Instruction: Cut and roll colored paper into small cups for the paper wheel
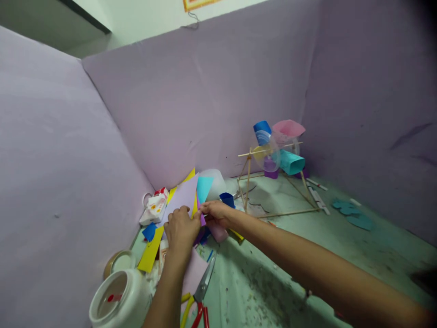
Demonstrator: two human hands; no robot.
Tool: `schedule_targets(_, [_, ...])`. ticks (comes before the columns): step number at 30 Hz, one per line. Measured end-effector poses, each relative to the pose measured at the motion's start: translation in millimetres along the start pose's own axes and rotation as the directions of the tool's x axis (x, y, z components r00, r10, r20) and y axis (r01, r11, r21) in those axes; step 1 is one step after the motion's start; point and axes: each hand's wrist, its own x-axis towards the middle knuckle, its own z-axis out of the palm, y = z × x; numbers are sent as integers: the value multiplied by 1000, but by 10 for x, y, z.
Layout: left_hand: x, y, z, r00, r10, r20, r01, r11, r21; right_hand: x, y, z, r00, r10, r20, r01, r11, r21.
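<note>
My left hand (182, 228) rests over a pile of coloured paper, its fingers curled on a lilac sheet (184, 193) and its thumb reaching toward a small purple paper (202, 219). Fingertips of my right hand (217, 212) pinch near the top of that purple paper, close to the left thumb. Yellow paper (191, 174) and a light-blue sheet (205, 187) stick out behind. Under the right hand lies a pink rolled paper (218, 231), and a dark-blue paper roll (227, 199) is just beyond it. What the inner fingers touch is partly hidden.
A stick frame (248, 182) carries a wheel with coloured paper cups (292, 162) at the back right. Scissors (203, 287) lie in front, beside a white jar (118, 300), tape roll (119, 263) and small box (155, 207). Blue-green cutouts (353, 214) lie right. Lilac walls (221, 91) enclose the table.
</note>
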Motion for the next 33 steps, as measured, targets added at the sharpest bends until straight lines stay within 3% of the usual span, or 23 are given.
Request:
schedule_targets(3, [47,-44,-1,997,-76,19,76,996,36,-13,-46,19,999,53,-4,-53,998,-32])
schedule_targets(9, [120,-205,-107,953,-265,-146,278,958,75,-61,-125,-8,994,72,-78,-79,993,-90])
schedule_targets(18, [82,-310,-88,942,-285,-179,296,955,34,-144,-137,28,992,28,-120,-58,965,-254])
schedule_targets(24, [63,-294,-17,929,-325,-176,330,944,-3,-190,-43,14,980,-145,-135,65,880,-471])
schedule_targets(28, [76,-338,12,925,-335,-179,336,942,-23,-253,-19,87,917,-340,-209,159,791,-590])
schedule_targets(31, [95,-372,1,924,-338,-180,338,940,-33,-255,26,149,861,-399,-316,134,777,-616])
schedule_targets(33, [101,-373,-13,925,-337,-173,336,941,-39,-244,81,168,856,-377,-353,96,788,-608])
